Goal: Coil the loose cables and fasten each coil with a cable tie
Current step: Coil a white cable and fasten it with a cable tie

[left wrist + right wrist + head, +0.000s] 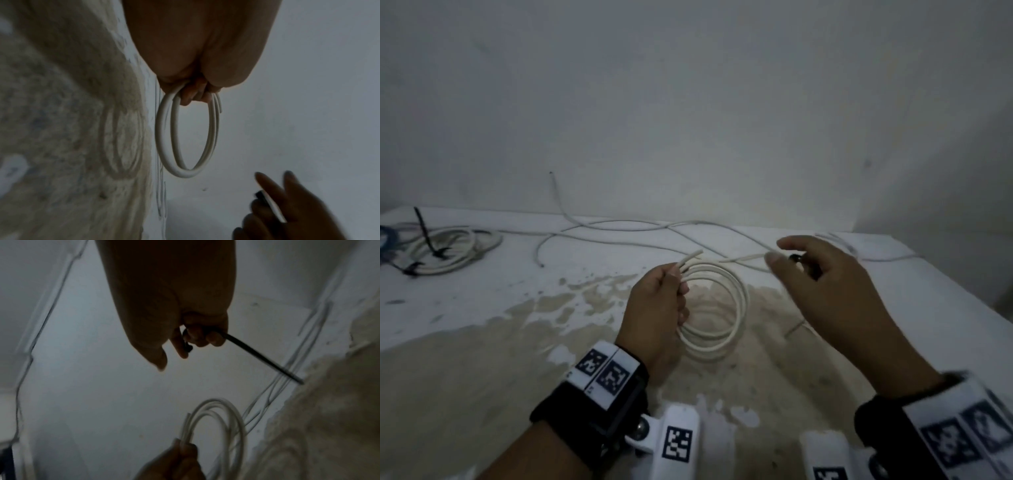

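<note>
My left hand (667,298) grips a white cable wound into a coil (736,308) and holds it above the stained table. In the left wrist view the coil (164,138) hangs from my curled fingers (195,94). My right hand (822,284) hovers just right of the coil, its curled fingers holding a black cable tie (257,353). The tie's head (796,257) shows by the thumb, and in the right wrist view its tail points away to the lower right. The coil (232,418) shows there too, below the hand.
Loose white cables (619,226) lie across the back of the table by the wall. At the far left lies a finished white coil (448,253) with black ties, next to a blue cable (385,240). The table's near surface (482,359) is stained brown.
</note>
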Demonstrator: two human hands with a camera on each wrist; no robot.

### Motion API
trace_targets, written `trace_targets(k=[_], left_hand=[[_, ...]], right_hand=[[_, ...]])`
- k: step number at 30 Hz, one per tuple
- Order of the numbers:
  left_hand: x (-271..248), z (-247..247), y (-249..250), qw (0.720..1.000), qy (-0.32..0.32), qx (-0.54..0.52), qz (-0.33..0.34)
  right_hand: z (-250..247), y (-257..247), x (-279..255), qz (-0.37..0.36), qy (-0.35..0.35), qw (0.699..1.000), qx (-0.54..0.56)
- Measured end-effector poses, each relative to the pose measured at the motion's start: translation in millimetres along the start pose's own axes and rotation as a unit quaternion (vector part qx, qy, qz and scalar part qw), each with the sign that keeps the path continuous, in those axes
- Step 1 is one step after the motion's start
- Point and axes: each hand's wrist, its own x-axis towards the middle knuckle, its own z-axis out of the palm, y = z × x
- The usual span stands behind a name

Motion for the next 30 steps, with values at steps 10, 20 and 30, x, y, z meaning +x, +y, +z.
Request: trace_targets(k=[10, 20, 30], left_hand=[[-12.3, 4.1, 2.6, 0.985, -0.162, 0.043, -0.033], [-8.6, -7.9, -1.1, 0.950, -0.280, 0.139, 0.000], [-3.9, -2.1, -13.2, 0.976, -0.094, 0.190, 0.044]], right_hand=[[28.0, 0.8, 16.0, -0.175, -0.213, 0.887, -0.371], [25.9, 21.5, 14.6, -0.194, -0.243, 0.903, -0.296], [12.8, 15.1, 15.5, -0.151, -0.068, 0.977, -0.136]])
